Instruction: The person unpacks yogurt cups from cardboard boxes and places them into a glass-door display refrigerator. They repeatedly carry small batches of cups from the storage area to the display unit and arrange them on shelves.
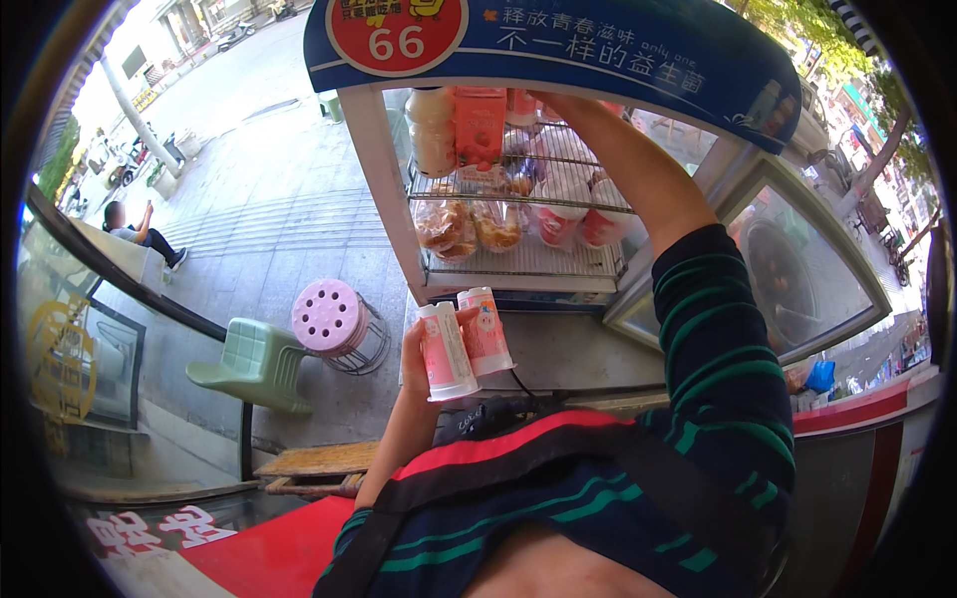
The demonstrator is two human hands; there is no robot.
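Observation:
My left hand (pixel 414 357) grips two pink-and-white drink containers side by side, the nearer one (pixel 447 355) and the farther one (pixel 487 336), in front of a glass-sided display cabinet (pixel 389 202). My right arm reaches into its upper part, near pink containers (pixel 521 107) on the top shelf. The blue sign board (pixel 598 52) hides most of my right hand (pixel 552 99), including its fingers. Also on that shelf stand a pink carton (pixel 479 127) and a pale bottle (pixel 433 138). Lower down, bagged bread (pixel 497 224) sits beside wrapped pink-and-white cups (pixel 559 217).
The cabinet's glass door (pixel 807 261) stands open at right. To the left are a pink stool (pixel 327 314), a green plastic chair (pixel 258 359) and a glass panel (pixel 187 426). A wooden bench (pixel 318 460) is near me. One person (pixel 134 232) sits farther off on the left.

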